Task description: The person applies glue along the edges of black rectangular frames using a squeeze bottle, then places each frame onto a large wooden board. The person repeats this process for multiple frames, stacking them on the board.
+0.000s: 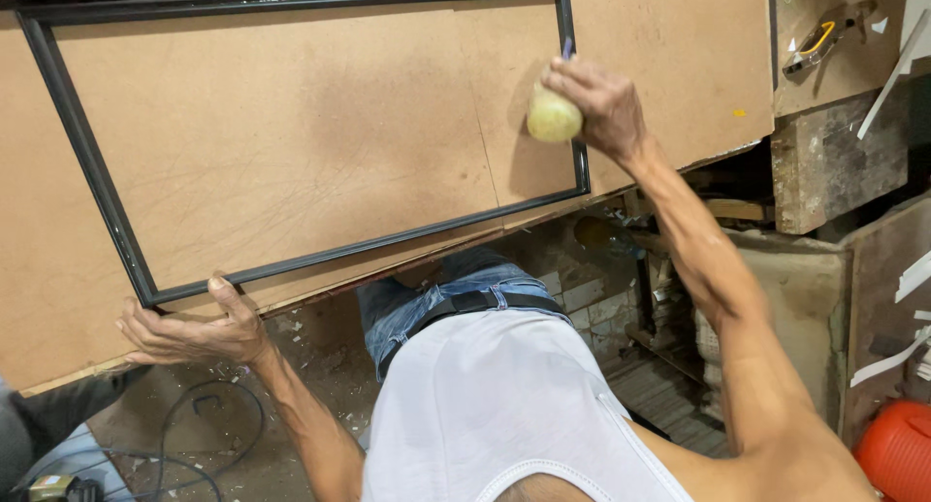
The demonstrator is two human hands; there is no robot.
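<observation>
Black rectangular frame (pixel 97 177) lies on a fibreboard worktop (pixel 291 143). Right hand (pixel 596 99) grips a yellowish cloth wad (pixel 553 117) against it. Left hand (pixel 189 332), fingers open, steadies its near corner.

frame (pixel 97 172): dark, semi-gloss moulding | board (pixel 291 124): matt brown fibreboard, scuffed | ball (pixel 553 117): pale yellow, dull, waxy-looking

Right hand (pixel 596 99) hides most of the pale yellow tool handle (pixel 553 116) it grips; the frame (pixel 92 162) beneath its fingers is covered, and the frame's top rail is cut off above.
</observation>
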